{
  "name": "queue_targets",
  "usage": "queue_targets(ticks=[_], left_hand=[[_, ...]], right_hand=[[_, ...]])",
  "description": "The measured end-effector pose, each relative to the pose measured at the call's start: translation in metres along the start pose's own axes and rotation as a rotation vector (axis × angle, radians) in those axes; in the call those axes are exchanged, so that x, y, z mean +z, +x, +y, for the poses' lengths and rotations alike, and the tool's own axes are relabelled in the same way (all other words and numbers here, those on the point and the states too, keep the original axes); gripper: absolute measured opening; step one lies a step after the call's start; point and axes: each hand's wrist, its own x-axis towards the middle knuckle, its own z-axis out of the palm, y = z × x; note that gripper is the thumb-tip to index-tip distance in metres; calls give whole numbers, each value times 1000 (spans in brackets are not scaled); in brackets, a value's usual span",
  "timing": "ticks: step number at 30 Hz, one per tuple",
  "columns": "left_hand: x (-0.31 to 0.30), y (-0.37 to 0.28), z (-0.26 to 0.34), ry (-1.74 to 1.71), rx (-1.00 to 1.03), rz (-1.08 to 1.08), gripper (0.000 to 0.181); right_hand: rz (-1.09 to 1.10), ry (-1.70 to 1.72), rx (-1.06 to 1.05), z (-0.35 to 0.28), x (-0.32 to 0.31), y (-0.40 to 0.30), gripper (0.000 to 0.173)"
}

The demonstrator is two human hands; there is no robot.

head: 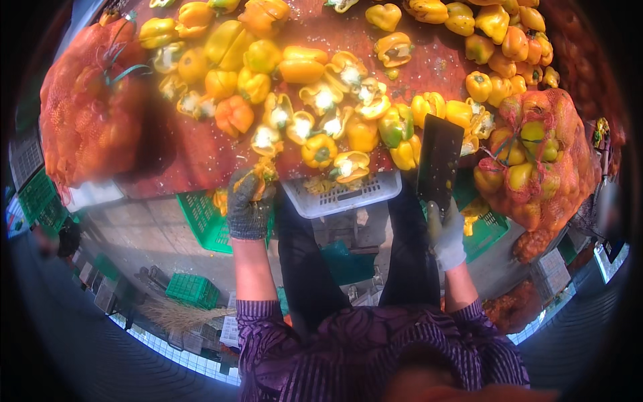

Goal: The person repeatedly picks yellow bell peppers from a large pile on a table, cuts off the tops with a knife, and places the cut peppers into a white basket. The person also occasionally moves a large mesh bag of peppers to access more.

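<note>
My left hand [249,203], in a grey knit glove, grips a torn piece of yellow pepper [266,170] with pulp and seeds showing, at the table's front edge. My right hand [446,228], in a paler glove, is closed around the handle of a cleaver [440,161], its broad dark blade pointing away from me. Between the hands, several cut pepper halves [321,95] lie with their white cores exposed, beside whole yellow peppers [319,151]. A white plastic basket [346,200] sits at the table's edge over my lap and holds some pepper scraps.
Red mesh sacks of peppers stand at the left [95,100] and right [542,166] of the red tabletop [201,156]. More whole peppers [507,45] are heaped at the far right. Green crates [206,226] with pepper pieces are below the edge; another green crate [192,290] lies behind me.
</note>
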Motion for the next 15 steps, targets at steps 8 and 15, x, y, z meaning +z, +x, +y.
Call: queue_targets(ticks=[8,15], left_hand=[[-101,-51,-161,280,-262,143,42],[-36,-37,-142,1324,-16,162,44]], right_hand=[[-102,-104,28,-17,7,-17,15],[-44,-29,25,-17,4,-18,18]])
